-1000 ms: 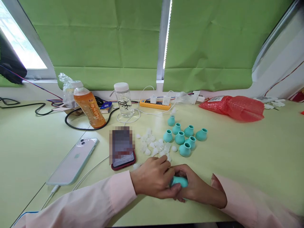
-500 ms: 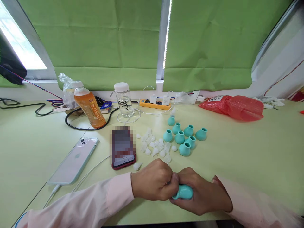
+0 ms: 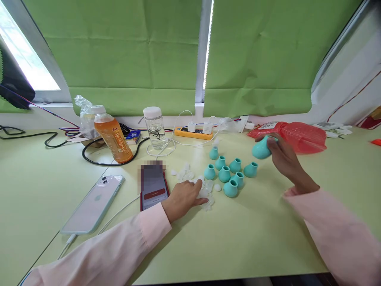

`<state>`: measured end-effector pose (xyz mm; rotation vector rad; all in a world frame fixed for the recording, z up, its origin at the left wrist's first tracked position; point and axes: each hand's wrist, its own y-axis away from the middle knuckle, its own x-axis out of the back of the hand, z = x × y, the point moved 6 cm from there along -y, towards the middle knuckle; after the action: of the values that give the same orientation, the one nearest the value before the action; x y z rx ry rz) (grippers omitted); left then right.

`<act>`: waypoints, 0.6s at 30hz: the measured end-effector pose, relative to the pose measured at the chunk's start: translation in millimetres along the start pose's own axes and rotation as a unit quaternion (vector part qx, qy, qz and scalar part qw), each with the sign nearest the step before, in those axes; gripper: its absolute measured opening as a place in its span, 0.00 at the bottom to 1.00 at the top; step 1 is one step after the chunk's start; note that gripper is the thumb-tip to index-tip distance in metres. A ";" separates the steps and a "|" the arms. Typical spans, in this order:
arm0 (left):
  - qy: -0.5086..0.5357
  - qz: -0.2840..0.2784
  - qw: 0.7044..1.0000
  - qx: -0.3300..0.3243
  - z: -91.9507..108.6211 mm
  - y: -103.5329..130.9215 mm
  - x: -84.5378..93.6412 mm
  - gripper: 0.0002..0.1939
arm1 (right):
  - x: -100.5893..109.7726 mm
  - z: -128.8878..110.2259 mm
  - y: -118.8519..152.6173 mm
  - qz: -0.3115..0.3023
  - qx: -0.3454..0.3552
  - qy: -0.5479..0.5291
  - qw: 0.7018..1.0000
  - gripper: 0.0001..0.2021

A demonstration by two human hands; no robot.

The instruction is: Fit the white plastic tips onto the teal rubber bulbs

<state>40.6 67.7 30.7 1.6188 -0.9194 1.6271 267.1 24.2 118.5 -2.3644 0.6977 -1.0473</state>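
My right hand [image 3: 282, 161] is raised over the right part of the table, its fingers closed around a teal rubber bulb [image 3: 260, 148]. Below and to the left of it stand several more teal bulbs [image 3: 230, 188] with round open necks facing up. One at the back, a teal bulb [image 3: 213, 153], has a whitish translucent piece on top. My left hand [image 3: 183, 196] reaches over a heap of small translucent white plastic pieces [image 3: 185, 173], thumb and fingers apart, fingertips touching the heap. A single white piece [image 3: 217, 187] lies between heap and bulbs.
A red-cased phone [image 3: 154, 194] lies left of the heap; a pale phone [image 3: 95, 204] with a cable is farther left. Behind stand an orange drink bottle [image 3: 114, 139], a clear jar [image 3: 155, 131] and a yellow power strip [image 3: 193, 134]. A red plastic bag [image 3: 303, 137] lies back right.
My hands have come apart. The right has moved up and right with the teal bulb; the left has moved forward onto the heap of white pieces, its fingers now spread.
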 end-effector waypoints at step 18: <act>-0.022 -0.019 0.999 -0.019 3.6 4.6 2.9 0.26 | -69.6 22.8 -42.9 -0.273 0.054 0.134 0.951 0.26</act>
<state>38.5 62.1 33.5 1.6424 -0.9317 1.5448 255.4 104.2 92.5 -2.3960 0.0482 -1.6113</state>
